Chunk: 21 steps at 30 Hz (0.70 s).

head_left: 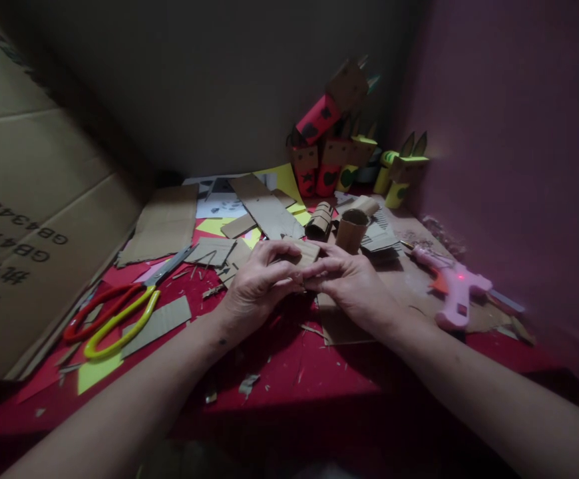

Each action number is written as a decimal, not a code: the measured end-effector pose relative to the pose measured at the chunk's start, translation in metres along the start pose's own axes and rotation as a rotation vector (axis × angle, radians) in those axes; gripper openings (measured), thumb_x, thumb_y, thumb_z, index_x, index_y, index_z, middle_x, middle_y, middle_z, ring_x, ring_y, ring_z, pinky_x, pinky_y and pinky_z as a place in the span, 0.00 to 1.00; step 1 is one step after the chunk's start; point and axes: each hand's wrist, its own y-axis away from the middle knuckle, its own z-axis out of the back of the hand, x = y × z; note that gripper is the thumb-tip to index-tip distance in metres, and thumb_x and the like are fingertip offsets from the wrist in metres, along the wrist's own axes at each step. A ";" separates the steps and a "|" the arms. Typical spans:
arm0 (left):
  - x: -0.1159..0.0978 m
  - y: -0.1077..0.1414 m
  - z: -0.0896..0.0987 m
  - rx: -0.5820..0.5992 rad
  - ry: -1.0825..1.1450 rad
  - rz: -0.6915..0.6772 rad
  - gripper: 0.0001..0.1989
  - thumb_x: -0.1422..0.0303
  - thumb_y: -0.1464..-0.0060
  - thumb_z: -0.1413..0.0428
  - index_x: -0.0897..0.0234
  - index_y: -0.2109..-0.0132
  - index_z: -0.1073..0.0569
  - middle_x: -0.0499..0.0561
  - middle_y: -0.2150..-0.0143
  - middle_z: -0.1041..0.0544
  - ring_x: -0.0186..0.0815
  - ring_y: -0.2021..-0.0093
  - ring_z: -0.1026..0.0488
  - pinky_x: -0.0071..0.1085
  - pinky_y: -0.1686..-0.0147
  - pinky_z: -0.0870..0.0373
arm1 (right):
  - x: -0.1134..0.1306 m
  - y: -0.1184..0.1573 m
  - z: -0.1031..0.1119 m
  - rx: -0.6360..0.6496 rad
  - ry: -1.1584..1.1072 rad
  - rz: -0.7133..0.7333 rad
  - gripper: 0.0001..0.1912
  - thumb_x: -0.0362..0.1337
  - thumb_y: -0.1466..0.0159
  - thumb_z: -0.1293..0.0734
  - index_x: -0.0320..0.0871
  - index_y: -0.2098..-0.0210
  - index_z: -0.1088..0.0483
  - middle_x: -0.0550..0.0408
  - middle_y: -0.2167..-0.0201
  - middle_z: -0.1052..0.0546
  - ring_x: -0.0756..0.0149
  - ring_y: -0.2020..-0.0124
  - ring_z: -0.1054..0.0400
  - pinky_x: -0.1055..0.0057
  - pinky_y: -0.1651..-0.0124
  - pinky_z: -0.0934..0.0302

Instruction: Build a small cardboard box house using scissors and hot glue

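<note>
A small piece of cardboard (307,251) is held between my two hands above the middle of the table. My left hand (267,271) grips its left side, fingers curled over it. Closed on the right side, my right hand (342,271) meets the left at the fingertips, which hide part of the piece. Just behind the right hand, an open cardboard tube (352,230) stands upright, and a banded tube (320,219) lies beside it. A flat cardboard sheet (342,326) rests under the right hand.
Scissors (120,309) with red and yellow handles lie at left. A pink glue gun (454,286), its red light on, lies at right. Decorated tube animals (327,159) stand at the back. A large carton (34,213) borders the left; scraps litter the red tablecloth (289,372).
</note>
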 end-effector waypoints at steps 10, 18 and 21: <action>-0.003 0.003 -0.001 0.012 0.052 0.047 0.06 0.75 0.42 0.43 0.60 0.64 0.24 0.52 0.53 0.32 0.37 0.52 0.30 0.34 0.56 0.24 | 0.004 0.001 0.000 0.017 0.002 0.023 0.13 0.23 0.49 0.26 0.49 0.72 0.19 0.54 0.45 0.27 0.58 0.43 0.33 0.56 0.37 0.41; 0.003 -0.002 0.004 0.029 -0.033 0.006 0.03 0.71 0.42 0.42 0.57 0.64 0.26 0.51 0.54 0.29 0.39 0.52 0.30 0.43 0.52 0.26 | 0.000 0.001 0.002 0.074 0.009 0.043 0.13 0.25 0.46 0.29 0.50 0.70 0.20 0.56 0.46 0.30 0.63 0.46 0.33 0.59 0.43 0.36; 0.005 -0.003 0.005 0.031 -0.011 0.027 0.03 0.70 0.42 0.42 0.57 0.64 0.25 0.51 0.56 0.28 0.40 0.53 0.29 0.43 0.53 0.25 | -0.001 0.001 0.001 0.050 0.040 0.050 0.14 0.23 0.47 0.29 0.50 0.70 0.20 0.55 0.49 0.29 0.63 0.43 0.35 0.61 0.43 0.37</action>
